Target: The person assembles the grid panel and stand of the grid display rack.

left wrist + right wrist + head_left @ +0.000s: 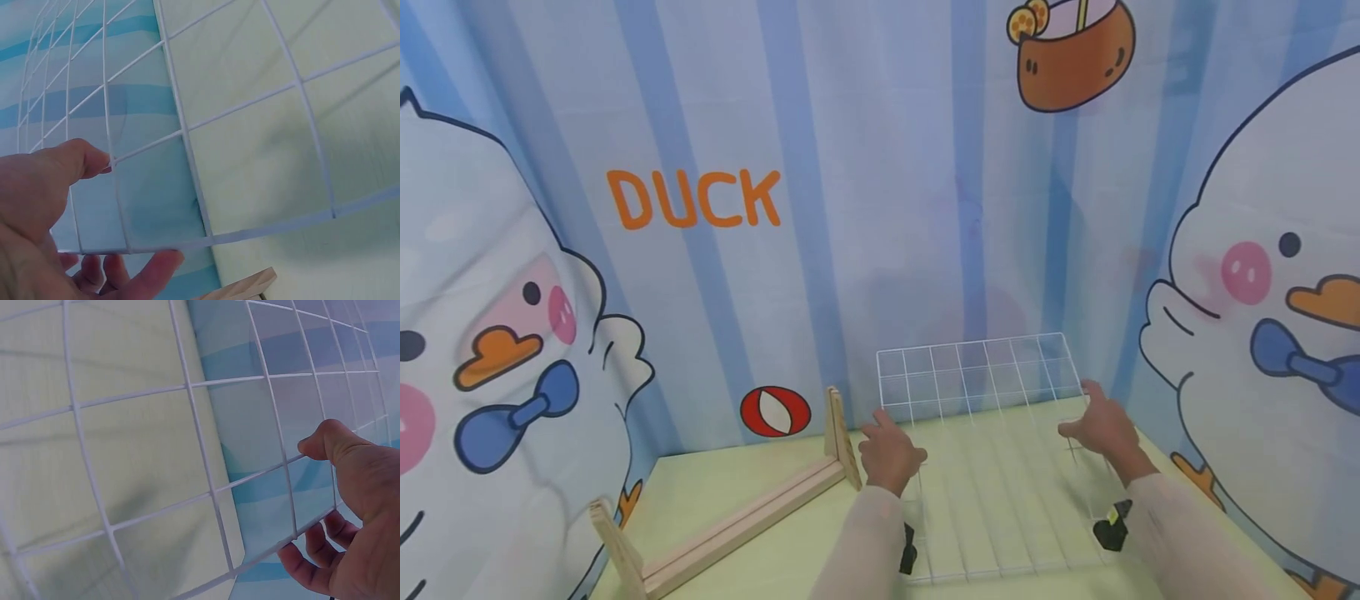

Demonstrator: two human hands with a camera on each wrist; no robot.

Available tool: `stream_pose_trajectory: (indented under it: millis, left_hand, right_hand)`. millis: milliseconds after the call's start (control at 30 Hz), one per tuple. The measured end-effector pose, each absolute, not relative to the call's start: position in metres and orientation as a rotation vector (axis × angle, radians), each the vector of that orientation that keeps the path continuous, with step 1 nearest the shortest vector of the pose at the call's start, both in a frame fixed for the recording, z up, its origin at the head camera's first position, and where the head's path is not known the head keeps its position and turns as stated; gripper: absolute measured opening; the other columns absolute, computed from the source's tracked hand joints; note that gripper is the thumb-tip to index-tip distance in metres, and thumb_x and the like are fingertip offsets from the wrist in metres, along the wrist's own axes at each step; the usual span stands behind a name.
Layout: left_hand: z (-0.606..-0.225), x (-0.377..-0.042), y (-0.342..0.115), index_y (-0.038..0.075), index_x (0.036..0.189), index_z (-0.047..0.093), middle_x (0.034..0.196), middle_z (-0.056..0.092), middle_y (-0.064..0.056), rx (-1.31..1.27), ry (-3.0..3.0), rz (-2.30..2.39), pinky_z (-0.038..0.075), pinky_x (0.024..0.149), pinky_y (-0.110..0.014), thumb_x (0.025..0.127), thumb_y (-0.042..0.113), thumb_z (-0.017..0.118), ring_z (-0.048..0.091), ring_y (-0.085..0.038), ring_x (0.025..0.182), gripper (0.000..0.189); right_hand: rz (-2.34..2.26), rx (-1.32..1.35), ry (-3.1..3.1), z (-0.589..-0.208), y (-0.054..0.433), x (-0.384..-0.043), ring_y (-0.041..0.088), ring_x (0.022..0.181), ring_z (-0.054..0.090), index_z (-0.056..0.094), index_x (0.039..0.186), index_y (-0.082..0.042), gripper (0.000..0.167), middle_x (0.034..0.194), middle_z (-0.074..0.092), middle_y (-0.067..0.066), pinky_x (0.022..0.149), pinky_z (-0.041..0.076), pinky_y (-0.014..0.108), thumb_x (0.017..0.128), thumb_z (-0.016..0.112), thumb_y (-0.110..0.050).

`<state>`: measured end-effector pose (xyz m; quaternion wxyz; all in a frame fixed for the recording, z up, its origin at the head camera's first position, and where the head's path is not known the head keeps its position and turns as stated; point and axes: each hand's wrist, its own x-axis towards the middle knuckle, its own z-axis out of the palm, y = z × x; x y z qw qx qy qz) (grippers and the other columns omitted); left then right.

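A white wire grid panel (pixel 970 342) is held up in front of me, tilted, its far end in front of the curtain. My left hand (pixel 891 454) grips its left side. In the left wrist view the thumb presses a wire of the grid (pixel 181 131) while the fingers curl beneath the edge wire. On the opposite side my right hand (pixel 1105 425) holds the panel the same way. The right wrist view has thumb and fingers (pixel 307 565) around the edge of the grid (pixel 75 406).
Left of the panel, a wooden stand (pixel 745 525) with two uprights and a crossbar rests on the pale yellow table (pixel 722 467). Blue striped curtains (pixel 880 208) with duck drawings surround the table. Small black devices (pixel 1111 527) sit by both sleeves.
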<state>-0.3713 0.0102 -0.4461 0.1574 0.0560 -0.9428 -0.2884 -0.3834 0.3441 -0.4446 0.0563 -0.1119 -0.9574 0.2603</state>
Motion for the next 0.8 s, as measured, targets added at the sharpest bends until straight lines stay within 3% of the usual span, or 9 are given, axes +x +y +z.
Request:
stream_pose_trajectory:
  millis: [100, 200, 433, 600, 800]
  left_hand:
    - [-0.445, -0.378, 0.009, 0.0, 0.13, 0.04, 0.111, 0.051, -0.027, 0.167, -2.656, -0.837, 0.056, 0.066, -0.048, 0.07, 0.027, 0.092, 0.062, -0.042, 0.085, 0.085]
    - [-0.445, -0.383, 0.008, 0.001, 0.135, 0.037, 0.116, 0.05, -0.026, 0.166, -2.625, -0.845, 0.057, 0.065, -0.047, 0.071, 0.025, 0.092, 0.061, -0.041, 0.091, 0.088]
    - [-0.44, -0.391, 0.005, 0.002, 0.141, 0.036, 0.122, 0.049, -0.026, 0.123, -2.52, -0.946, 0.056, 0.063, -0.048, 0.074, 0.018, 0.087, 0.059, -0.043, 0.097, 0.085]
    - [-0.433, -0.396, 0.004, 0.001, 0.137, 0.037, 0.12, 0.048, -0.025, 0.113, -2.44, -0.96, 0.055, 0.066, -0.049, 0.075, 0.014, 0.082, 0.057, -0.043, 0.1, 0.078]
    - [-0.425, -0.399, 0.006, 0.0, 0.137, 0.037, 0.118, 0.048, -0.024, 0.116, -2.349, -0.977, 0.055, 0.069, -0.049, 0.079, 0.015, 0.08, 0.055, -0.043, 0.102, 0.074]
  right_hand:
    - [0.818, -0.327, -2.833, -0.442, 0.341, -0.384, 0.038, 0.089, 0.06, 0.016, 0.158, 0.0, 0.104, 0.131, 0.054, 0.039, 0.06, 0.049, 0.041, 0.082, 0.079, -0.032]
    - [0.848, -0.319, -2.758, -0.443, 0.337, -0.385, 0.041, 0.091, 0.061, 0.016, 0.159, -0.002, 0.104, 0.127, 0.055, 0.039, 0.059, 0.048, 0.04, 0.082, 0.079, -0.03]
    - [0.9, -0.37, -2.629, -0.44, 0.326, -0.39, 0.047, 0.105, 0.055, 0.014, 0.161, -0.007, 0.103, 0.136, 0.046, 0.038, 0.067, 0.049, 0.047, 0.083, 0.078, -0.025]
    - [0.934, -0.375, -2.534, -0.428, 0.319, -0.393, 0.048, 0.113, 0.05, 0.013, 0.162, -0.011, 0.103, 0.139, 0.042, 0.035, 0.082, 0.049, 0.059, 0.083, 0.078, -0.022]
    - [0.933, -0.354, -2.422, -0.416, 0.314, -0.393, 0.046, 0.111, 0.05, 0.014, 0.162, -0.014, 0.101, 0.139, 0.042, 0.033, 0.087, 0.048, 0.06, 0.083, 0.076, -0.022]
